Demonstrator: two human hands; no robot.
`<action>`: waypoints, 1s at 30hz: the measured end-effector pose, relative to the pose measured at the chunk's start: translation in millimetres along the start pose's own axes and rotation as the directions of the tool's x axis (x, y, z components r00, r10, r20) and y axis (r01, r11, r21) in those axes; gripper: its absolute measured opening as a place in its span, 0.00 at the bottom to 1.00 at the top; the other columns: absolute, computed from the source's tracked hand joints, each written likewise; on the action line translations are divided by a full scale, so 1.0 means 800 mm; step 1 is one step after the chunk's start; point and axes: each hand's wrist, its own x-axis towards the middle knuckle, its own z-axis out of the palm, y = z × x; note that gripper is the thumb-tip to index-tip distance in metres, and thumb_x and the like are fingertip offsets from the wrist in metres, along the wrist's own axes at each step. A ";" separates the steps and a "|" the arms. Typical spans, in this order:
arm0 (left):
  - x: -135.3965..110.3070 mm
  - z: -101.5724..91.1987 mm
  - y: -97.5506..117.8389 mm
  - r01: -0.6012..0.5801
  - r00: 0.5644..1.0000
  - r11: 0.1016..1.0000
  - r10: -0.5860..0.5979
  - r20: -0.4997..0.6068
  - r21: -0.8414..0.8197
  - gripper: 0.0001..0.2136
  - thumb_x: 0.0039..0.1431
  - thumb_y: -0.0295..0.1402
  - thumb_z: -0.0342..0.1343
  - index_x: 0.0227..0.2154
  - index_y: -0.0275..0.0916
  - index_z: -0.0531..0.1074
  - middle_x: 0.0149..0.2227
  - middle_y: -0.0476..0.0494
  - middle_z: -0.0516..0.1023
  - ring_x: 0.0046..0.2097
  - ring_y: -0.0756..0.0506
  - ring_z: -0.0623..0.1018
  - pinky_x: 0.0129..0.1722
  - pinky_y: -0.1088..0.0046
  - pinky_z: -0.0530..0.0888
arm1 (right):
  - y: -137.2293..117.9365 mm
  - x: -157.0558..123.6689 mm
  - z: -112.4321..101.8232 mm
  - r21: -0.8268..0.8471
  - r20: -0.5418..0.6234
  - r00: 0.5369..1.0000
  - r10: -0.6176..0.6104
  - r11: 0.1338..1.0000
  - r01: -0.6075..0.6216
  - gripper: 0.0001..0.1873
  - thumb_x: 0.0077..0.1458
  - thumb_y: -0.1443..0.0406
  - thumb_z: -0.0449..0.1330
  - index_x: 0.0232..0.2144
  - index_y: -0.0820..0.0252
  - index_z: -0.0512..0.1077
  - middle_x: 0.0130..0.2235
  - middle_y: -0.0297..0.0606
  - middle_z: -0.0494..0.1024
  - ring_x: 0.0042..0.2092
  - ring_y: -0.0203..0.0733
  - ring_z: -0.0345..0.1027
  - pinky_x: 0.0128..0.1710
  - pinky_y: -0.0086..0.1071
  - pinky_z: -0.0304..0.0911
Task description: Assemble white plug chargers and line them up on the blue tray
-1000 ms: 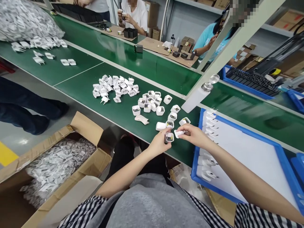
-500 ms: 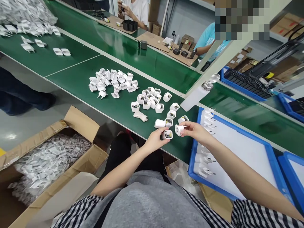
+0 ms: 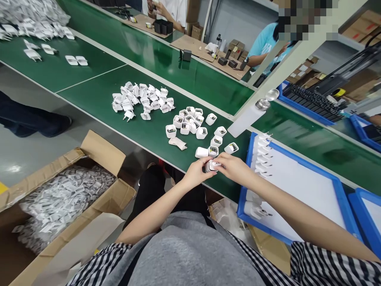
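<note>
My left hand (image 3: 195,174) is closed around a white charger housing (image 3: 208,168) near the front edge of the green bench. Over its open end, my right hand (image 3: 233,167) pinches a white plug cover (image 3: 213,163), partly hidden by the fingers. The two parts touch; how far the cover sits in cannot be told. Just beyond my hands stand several open housings (image 3: 201,133) with circuit parts inside. Farther left lies a heap of loose plug covers (image 3: 127,99). A crumpled pale finger cover or scrap (image 3: 177,143) rests between them.
To the right, a blue-rimmed tray (image 3: 342,194) holds a row of plugged chargers (image 3: 263,153). A white bottle (image 3: 245,121) leans by the post. An open carton (image 3: 98,153) of white parts stands at lower left. Two people work across the bench.
My right hand has moved left, bringing the plug cover onto the open end of the housing. My left hand still holds the housing in nearly the same place.
</note>
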 end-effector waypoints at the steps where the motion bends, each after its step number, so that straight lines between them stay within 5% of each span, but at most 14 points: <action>1: 0.000 0.000 0.000 0.001 1.000 1.000 -0.001 0.001 -0.001 0.21 0.40 0.31 0.56 0.41 0.36 0.64 0.41 0.43 0.71 0.42 0.47 0.71 0.43 0.69 0.67 | -0.001 0.001 0.000 -0.028 0.010 1.000 -0.006 1.000 0.006 0.10 0.49 0.68 0.49 0.34 0.62 0.69 0.33 0.39 0.69 0.32 0.36 0.64 0.29 0.27 0.59; 15: -0.002 -0.004 0.011 -0.076 0.997 0.992 0.076 0.003 0.099 0.17 0.43 0.32 0.55 0.40 0.37 0.66 0.41 0.44 0.72 0.44 0.47 0.70 0.44 0.72 0.66 | -0.032 0.015 -0.028 -0.383 0.306 0.948 0.086 0.923 0.040 0.11 0.50 0.68 0.49 0.34 0.69 0.66 0.29 0.45 0.74 0.31 0.45 0.68 0.23 0.30 0.55; 30: -0.002 -0.002 0.007 -0.007 1.000 0.998 0.007 -0.005 0.069 0.22 0.39 0.33 0.58 0.42 0.37 0.65 0.43 0.43 0.71 0.44 0.46 0.70 0.44 0.71 0.66 | -0.019 0.009 -0.027 -0.423 0.299 0.952 0.060 0.903 0.076 0.08 0.50 0.67 0.49 0.32 0.64 0.66 0.30 0.41 0.74 0.30 0.43 0.68 0.21 0.29 0.52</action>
